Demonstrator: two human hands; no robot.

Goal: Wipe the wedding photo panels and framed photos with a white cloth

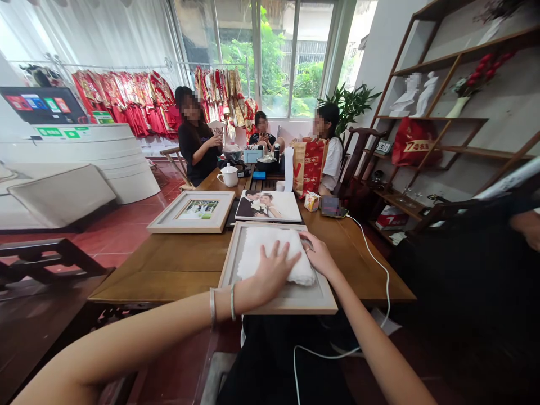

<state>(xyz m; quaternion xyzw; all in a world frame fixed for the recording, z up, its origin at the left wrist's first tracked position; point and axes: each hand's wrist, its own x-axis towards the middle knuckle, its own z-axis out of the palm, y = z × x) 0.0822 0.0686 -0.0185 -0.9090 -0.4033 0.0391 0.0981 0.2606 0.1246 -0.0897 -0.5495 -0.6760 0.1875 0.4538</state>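
Observation:
A folded white cloth [257, 247] with a scalloped edge lies in a pale wooden picture frame [287, 307] at the table's near edge. My left hand [270, 275] presses flat on the cloth, its fingers spread. At the cloth's right side, my right hand [319, 256] reaches over the frame's edge, with finger and thumb closed at the cloth's border; its other fingers are partly hidden. Just beyond lies a wedding photo panel [270, 206] showing a couple. To its left rests a second pale frame [192, 212] holding a small picture.
On the wooden table [169, 275] are a white lidded mug [228, 175], a tissue pack [311, 201], a phone [333, 206] with a white cable [375, 259] and a red paper bag [310, 166]. Several people sit around it. Shelves [434, 118] stand right.

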